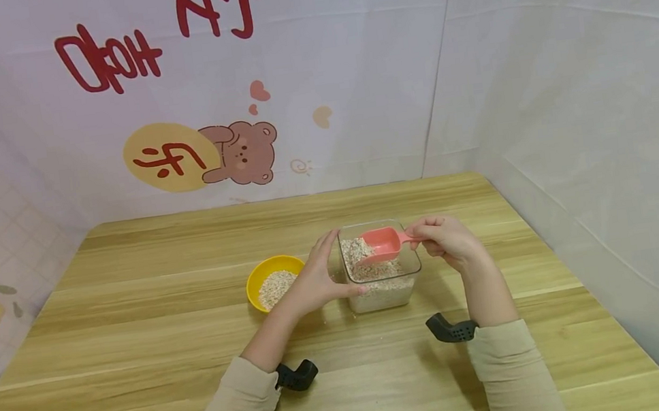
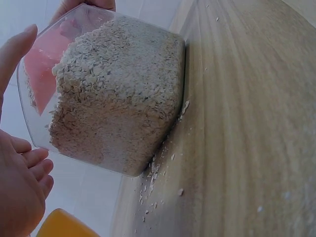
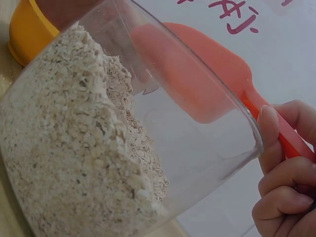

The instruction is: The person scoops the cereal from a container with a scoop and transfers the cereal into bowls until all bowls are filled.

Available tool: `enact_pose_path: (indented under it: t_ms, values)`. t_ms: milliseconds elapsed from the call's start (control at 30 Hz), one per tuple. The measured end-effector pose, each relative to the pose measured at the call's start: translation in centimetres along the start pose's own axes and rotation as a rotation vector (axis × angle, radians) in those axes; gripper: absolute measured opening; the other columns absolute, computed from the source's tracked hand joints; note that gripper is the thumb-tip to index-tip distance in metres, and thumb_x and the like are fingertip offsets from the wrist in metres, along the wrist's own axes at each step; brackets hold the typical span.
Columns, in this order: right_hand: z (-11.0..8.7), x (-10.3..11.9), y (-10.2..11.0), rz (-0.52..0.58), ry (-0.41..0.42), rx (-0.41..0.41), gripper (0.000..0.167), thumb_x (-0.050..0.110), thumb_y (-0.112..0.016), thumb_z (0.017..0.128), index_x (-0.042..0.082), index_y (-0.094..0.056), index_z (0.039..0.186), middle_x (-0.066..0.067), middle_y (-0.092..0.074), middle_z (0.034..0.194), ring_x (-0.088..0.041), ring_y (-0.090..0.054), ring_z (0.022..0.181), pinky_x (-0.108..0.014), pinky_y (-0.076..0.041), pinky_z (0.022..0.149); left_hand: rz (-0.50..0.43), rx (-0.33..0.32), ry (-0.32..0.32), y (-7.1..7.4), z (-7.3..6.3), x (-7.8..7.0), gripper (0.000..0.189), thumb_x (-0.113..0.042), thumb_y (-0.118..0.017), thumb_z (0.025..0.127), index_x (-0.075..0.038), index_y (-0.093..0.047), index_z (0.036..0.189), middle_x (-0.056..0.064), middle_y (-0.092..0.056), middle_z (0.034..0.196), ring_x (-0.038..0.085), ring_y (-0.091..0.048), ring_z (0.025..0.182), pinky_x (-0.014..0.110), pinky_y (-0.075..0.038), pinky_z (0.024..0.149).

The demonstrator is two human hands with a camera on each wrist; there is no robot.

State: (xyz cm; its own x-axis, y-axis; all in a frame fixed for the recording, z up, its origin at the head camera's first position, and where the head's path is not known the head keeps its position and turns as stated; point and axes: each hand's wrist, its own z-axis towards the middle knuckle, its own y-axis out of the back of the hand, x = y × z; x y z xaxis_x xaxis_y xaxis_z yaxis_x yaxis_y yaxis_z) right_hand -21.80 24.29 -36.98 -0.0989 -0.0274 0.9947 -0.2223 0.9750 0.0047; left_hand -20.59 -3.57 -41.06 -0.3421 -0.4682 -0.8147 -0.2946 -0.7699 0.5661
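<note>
A clear square container (image 1: 382, 295), partly filled with oat flakes (image 2: 113, 84), stands upright on the wooden table. My left hand (image 1: 313, 281) steadies it at the near left, thumb along the front wall and fingers spread along the left side. By its handle, my right hand (image 1: 446, 240) grips a pink scoop (image 1: 385, 242) from the right. The scoop's bowl lies inside the container's top, above the sloping flakes, and some flakes show at its front end. Through the clear wall in the right wrist view, the scoop (image 3: 197, 74) appears tilted.
A yellow bowl (image 1: 252, 294) holding oat flakes sits left of the container, partly behind the left hand. Loose flakes (image 2: 153, 173) lie scattered on the table by the container's base. A printed cloth wall (image 1: 353, 93) rises behind the table.
</note>
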Motion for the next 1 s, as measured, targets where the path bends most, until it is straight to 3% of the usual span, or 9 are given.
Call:
enact_pose_path:
  t_ms: [333, 800, 1000]
  values:
    - [-0.3, 0.6, -0.4, 0.021, -0.003, -0.016, 0.020, 0.006, -0.057, 0.094, 0.011, -0.072, 0.082, -0.001, -0.065, 0.065, -0.006, -0.027, 0.041, -0.018, -0.022, 0.043, 0.014, -0.007, -0.002, 0.8, -0.5, -0.5, 0.122, -0.055, -0.085, 0.061, -0.026, -0.013, 0.155, -0.001, -0.007, 0.159, 0.026, -0.012, 0.143, 0.058, -0.021, 0.107]
    - [-0.7, 1.4, -1.6, 0.080, 0.020, -0.035, 0.025, 0.003, -0.054, 0.095, 0.010, -0.071, 0.079, 0.000, -0.064, 0.063, -0.004, -0.028, 0.039, -0.016, -0.022, 0.041, 0.022, -0.028, -0.023, 2.6, -1.3, -0.4, 0.121, -0.056, -0.084, 0.062, -0.026, -0.012, 0.155, 0.003, -0.008, 0.159, 0.029, -0.014, 0.142, 0.058, -0.021, 0.107]
    - [-0.7, 1.5, -2.5, 0.119, 0.035, -0.046, 0.025, 0.001, -0.055, 0.094, 0.010, -0.072, 0.077, -0.002, -0.064, 0.061, -0.004, -0.027, 0.038, -0.016, -0.021, 0.040, 0.013, -0.025, -0.011, 3.3, -1.9, 0.0, 0.116, -0.047, -0.086, 0.066, -0.028, -0.013, 0.154, 0.004, -0.008, 0.159, 0.030, -0.015, 0.142, 0.059, -0.021, 0.107]
